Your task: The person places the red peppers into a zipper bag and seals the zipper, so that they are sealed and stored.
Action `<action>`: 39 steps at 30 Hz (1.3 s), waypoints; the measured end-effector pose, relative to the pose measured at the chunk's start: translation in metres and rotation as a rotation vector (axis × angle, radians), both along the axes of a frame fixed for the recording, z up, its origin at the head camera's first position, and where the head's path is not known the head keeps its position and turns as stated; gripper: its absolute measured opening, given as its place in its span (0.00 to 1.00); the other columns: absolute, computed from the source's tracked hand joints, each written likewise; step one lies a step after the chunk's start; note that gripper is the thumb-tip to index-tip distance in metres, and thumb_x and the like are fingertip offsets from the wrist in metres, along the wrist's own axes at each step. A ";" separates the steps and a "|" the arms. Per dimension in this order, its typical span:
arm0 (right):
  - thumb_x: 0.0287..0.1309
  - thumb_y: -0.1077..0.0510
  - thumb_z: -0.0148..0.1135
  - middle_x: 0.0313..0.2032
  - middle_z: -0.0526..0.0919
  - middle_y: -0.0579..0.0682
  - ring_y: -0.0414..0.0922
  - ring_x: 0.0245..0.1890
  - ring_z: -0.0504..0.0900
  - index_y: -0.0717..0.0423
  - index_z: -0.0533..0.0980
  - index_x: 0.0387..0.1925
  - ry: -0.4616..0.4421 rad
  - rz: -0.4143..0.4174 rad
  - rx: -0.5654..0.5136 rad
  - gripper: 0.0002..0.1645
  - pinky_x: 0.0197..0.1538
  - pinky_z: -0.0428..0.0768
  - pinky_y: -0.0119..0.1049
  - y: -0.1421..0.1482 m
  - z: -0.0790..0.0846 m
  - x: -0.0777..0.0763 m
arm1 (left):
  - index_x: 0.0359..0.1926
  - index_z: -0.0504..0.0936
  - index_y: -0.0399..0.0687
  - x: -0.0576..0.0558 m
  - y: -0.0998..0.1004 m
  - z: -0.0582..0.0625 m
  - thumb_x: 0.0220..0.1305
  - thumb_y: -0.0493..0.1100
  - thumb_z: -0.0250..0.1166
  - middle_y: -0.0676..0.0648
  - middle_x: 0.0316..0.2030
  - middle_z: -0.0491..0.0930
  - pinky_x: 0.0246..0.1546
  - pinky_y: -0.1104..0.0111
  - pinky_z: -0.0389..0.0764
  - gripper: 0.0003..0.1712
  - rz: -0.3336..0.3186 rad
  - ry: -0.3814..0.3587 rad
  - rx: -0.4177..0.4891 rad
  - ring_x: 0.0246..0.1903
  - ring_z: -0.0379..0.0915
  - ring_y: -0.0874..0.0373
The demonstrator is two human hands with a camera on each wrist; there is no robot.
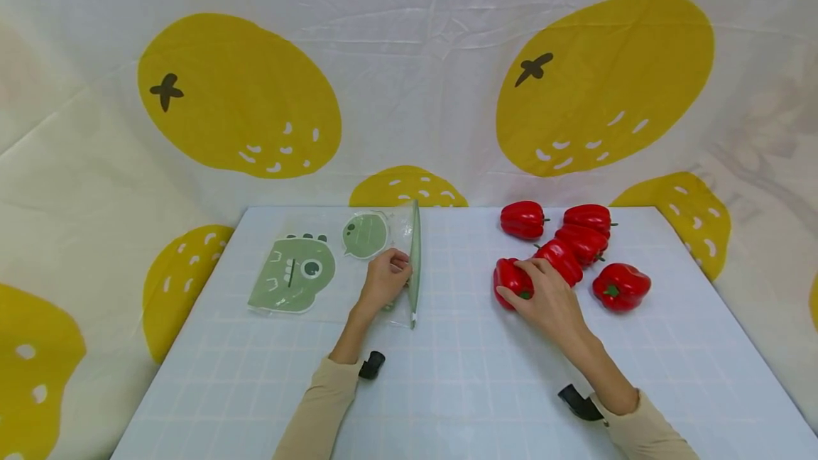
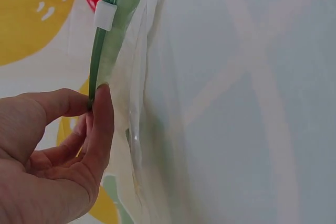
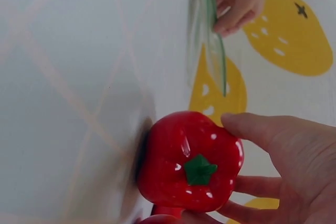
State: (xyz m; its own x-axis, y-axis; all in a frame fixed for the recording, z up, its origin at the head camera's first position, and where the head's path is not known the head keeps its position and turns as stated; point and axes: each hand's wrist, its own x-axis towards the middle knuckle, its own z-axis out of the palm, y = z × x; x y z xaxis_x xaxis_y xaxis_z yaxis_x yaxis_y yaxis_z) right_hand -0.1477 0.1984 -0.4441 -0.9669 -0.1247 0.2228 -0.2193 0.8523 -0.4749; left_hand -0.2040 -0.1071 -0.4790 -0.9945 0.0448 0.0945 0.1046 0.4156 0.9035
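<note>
The pepper (image 1: 510,277) is glossy and red, plump and softly lobed, with small bright glints on its skin and a star-shaped green stem (image 3: 200,170) set in its top. It sits on the table, right of the middle, at the left edge of a group of red peppers. The right hand (image 1: 554,302) holds it, thumb on one side and fingers on the other.

Across from it, the left hand (image 1: 383,279) pinches the green edge (image 1: 415,247) of a clear bag (image 1: 341,297) between thumb and fingers. A white slider (image 2: 105,15) sits near one end of that edge. The bag lies on the left part of the table, printed with a big-eyed green creature (image 1: 297,275) and a green speech bubble (image 1: 366,236).

Five more peppers are here: three bunched together (image 1: 580,243), one by itself at the back (image 1: 522,220), one nearer the right (image 1: 621,287). The table (image 1: 447,389) is pale with a faint check. Behind hangs a whitish cloth (image 1: 415,112) with large yellow fruit shapes (image 1: 239,94). Beige sleeves (image 1: 322,410) cover the person's forearms.
</note>
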 end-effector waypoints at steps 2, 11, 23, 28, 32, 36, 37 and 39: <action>0.47 0.51 0.82 0.56 0.78 0.65 0.62 0.55 0.77 0.63 0.77 0.61 0.002 -0.002 -0.002 0.41 0.47 0.85 0.62 0.000 0.000 0.000 | 0.42 0.82 0.33 0.000 0.001 0.000 0.61 0.30 0.64 0.41 0.33 0.82 0.27 0.68 0.85 0.08 -0.006 0.001 0.014 0.28 0.79 0.56; 0.48 0.54 0.82 0.55 0.79 0.64 0.61 0.55 0.77 0.63 0.76 0.61 0.010 -0.004 -0.024 0.40 0.47 0.85 0.61 -0.001 -0.002 -0.001 | 0.43 0.82 0.31 0.001 0.006 0.003 0.63 0.29 0.63 0.40 0.34 0.81 0.27 0.66 0.87 0.08 -0.012 -0.034 0.090 0.27 0.80 0.57; 0.50 0.53 0.80 0.57 0.79 0.61 0.59 0.55 0.77 0.61 0.76 0.62 -0.001 0.031 -0.149 0.39 0.47 0.86 0.59 -0.007 -0.005 -0.006 | 0.44 0.81 0.29 0.002 0.008 0.002 0.65 0.28 0.64 0.38 0.35 0.81 0.29 0.65 0.87 0.07 -0.057 -0.040 0.120 0.29 0.80 0.55; 0.50 0.53 0.80 0.59 0.78 0.61 0.58 0.57 0.76 0.59 0.74 0.63 -0.008 0.043 -0.232 0.40 0.49 0.85 0.59 -0.014 -0.006 -0.013 | 0.45 0.81 0.29 0.002 0.010 0.001 0.67 0.29 0.64 0.39 0.36 0.81 0.30 0.65 0.87 0.07 -0.058 -0.058 0.139 0.28 0.80 0.57; 0.52 0.52 0.79 0.60 0.78 0.60 0.57 0.58 0.76 0.58 0.73 0.65 -0.041 0.048 -0.332 0.41 0.52 0.84 0.58 -0.022 -0.005 -0.019 | 0.45 0.81 0.29 0.002 0.012 0.000 0.67 0.30 0.66 0.38 0.36 0.82 0.30 0.64 0.88 0.08 -0.048 -0.058 0.172 0.29 0.82 0.53; 0.54 0.51 0.78 0.61 0.78 0.58 0.57 0.59 0.76 0.57 0.72 0.67 -0.101 0.057 -0.445 0.41 0.55 0.83 0.57 -0.030 -0.005 -0.025 | 0.45 0.81 0.28 0.003 0.013 -0.001 0.66 0.30 0.67 0.35 0.37 0.83 0.31 0.62 0.88 0.09 -0.047 -0.045 0.203 0.31 0.84 0.47; 0.55 0.50 0.77 0.62 0.77 0.58 0.56 0.60 0.75 0.56 0.72 0.67 -0.123 0.057 -0.473 0.41 0.56 0.83 0.57 -0.032 -0.005 -0.027 | 0.45 0.81 0.26 0.006 0.014 0.005 0.67 0.30 0.66 0.34 0.37 0.83 0.32 0.59 0.89 0.09 -0.052 -0.046 0.204 0.32 0.84 0.45; 0.56 0.48 0.77 0.63 0.77 0.56 0.56 0.62 0.75 0.54 0.71 0.68 -0.166 0.054 -0.525 0.41 0.57 0.82 0.55 -0.036 -0.006 -0.030 | 0.45 0.81 0.27 0.006 0.015 0.005 0.67 0.30 0.66 0.35 0.37 0.83 0.32 0.61 0.88 0.09 -0.054 -0.052 0.194 0.30 0.83 0.48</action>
State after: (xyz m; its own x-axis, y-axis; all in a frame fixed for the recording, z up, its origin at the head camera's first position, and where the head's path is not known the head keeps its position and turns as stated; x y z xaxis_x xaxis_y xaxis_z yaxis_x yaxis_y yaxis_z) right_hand -0.1772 0.1621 -0.4497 -0.9895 -0.0886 0.1139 -0.1426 0.4813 -0.8648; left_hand -0.1976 -0.0918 -0.4745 -0.9950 0.0840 0.0549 0.0728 0.2283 0.9709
